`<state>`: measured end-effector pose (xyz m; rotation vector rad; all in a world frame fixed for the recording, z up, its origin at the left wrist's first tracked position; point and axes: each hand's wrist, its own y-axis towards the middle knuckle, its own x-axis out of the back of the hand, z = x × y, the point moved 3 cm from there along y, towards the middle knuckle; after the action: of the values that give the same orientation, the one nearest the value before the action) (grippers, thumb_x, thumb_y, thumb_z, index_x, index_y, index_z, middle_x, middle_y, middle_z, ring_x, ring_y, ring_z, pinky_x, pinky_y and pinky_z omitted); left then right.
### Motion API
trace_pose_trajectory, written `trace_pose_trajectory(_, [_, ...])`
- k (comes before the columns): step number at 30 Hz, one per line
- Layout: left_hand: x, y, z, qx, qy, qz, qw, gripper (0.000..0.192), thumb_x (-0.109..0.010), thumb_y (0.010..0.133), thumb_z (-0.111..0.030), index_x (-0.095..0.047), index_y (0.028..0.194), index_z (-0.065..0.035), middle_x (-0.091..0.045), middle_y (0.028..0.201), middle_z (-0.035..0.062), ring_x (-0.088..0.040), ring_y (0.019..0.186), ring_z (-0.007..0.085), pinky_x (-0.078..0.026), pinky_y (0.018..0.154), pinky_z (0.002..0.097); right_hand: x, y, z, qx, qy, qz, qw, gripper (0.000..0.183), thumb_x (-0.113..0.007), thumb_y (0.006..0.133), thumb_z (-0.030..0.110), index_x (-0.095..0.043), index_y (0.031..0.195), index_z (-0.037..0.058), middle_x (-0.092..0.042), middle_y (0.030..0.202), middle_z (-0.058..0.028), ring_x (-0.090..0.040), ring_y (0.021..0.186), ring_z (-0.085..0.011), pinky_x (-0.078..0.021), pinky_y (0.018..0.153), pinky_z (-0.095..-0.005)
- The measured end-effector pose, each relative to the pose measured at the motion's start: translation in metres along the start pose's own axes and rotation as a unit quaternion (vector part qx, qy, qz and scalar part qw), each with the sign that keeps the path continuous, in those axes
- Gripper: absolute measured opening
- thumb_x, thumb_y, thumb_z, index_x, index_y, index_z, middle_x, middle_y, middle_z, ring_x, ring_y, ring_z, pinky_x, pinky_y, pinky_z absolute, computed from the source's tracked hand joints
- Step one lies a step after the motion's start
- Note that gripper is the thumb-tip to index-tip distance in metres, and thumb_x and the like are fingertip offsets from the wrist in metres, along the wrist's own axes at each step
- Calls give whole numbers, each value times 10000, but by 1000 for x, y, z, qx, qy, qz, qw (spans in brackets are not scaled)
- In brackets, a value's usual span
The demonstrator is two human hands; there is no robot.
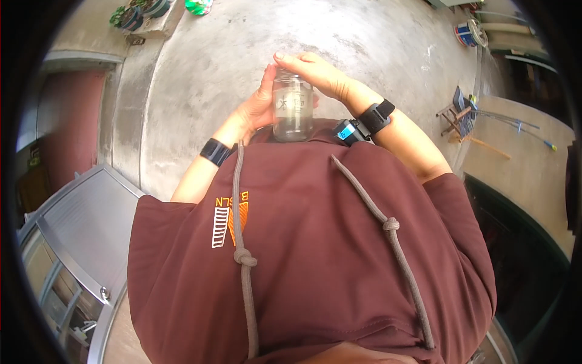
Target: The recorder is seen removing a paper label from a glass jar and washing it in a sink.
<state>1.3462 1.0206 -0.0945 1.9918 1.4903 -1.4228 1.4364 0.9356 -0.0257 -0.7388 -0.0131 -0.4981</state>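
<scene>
A clear glass jar (293,109) with a threaded neck and writing on its side stands upright before my chest. It looks hollow, though I cannot tell whether anything is inside. My left hand (258,108) is wrapped around the jar from the left, and its fingertips show past the right side. From the right, my right hand (320,75) lies over the top of the jar, thumb stretched across the neck. The jar's mouth is hidden under that hand, so any lid cannot be made out.
Beyond the jar spreads a concrete floor (218,68). Potted plants (132,17) stand on a ledge at upper left. A white and blue bucket (470,34), a small wooden folding stool (458,119) and long poles (509,118) are at right. A metal-framed door (86,218) is at left.
</scene>
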Motion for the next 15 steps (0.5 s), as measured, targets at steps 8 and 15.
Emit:
trace_pose_trajectory(8, [-18, -44, -52, -300, 506, -192, 786, 217, -640, 812, -110, -617, 1017, -43, -612, 977, 70, -594, 822, 148, -492, 664, 243, 4, 12, -13, 39, 55, -25, 997, 663, -436, 824, 593, -643, 992, -14, -621, 983, -161, -563, 904, -250, -442, 805, -365])
trace_pose_trajectory(15, [-34, -50, -58, -361, 693, -121, 612, 97, -642, 750, 11, -618, 842, -10, -596, 865, 75, -591, 710, 180, -490, 600, 272, 0, 20, -20, -12, -25, -47, 999, 725, -417, 797, 637, -630, 989, -28, -626, 925, -176, -585, 839, -276, -469, 704, -399])
